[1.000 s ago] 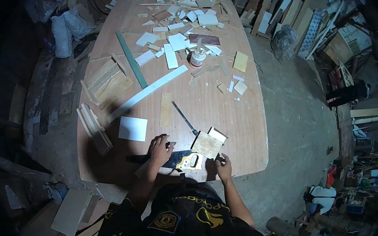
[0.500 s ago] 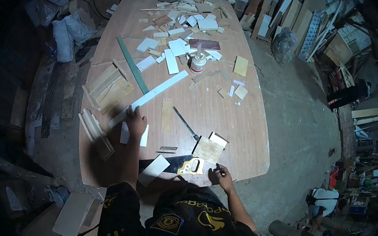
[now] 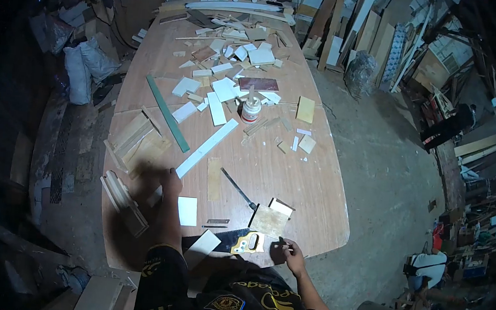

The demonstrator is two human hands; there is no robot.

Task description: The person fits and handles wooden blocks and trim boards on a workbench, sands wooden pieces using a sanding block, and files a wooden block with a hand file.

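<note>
My left hand (image 3: 170,181) is at the lower end of the long white strip (image 3: 208,148); its fingers are dark and partly hidden, so its grip is unclear. A white square board (image 3: 187,211) lies just right of that forearm. My right hand (image 3: 292,256) is closed on a small dark object at the table's near edge, below the wooden block (image 3: 268,220). Between the hands lie a handsaw (image 3: 244,242) with a yellow handle, a pale board (image 3: 204,242) over its blade, a small metal ruler (image 3: 217,221) and a thin dark stick (image 3: 214,227).
A green strip (image 3: 167,113), a glue jar (image 3: 251,111) and several wood offcuts (image 3: 225,89) lie farther up the table (image 3: 315,189). Stacked wood pieces (image 3: 123,203) are at the left edge. A person (image 3: 428,268) is at the far right.
My left hand has moved from beside the saw to the strip's lower end, uncovering the ruler and stick. The view has tilted upward. My right hand stays near the block.
</note>
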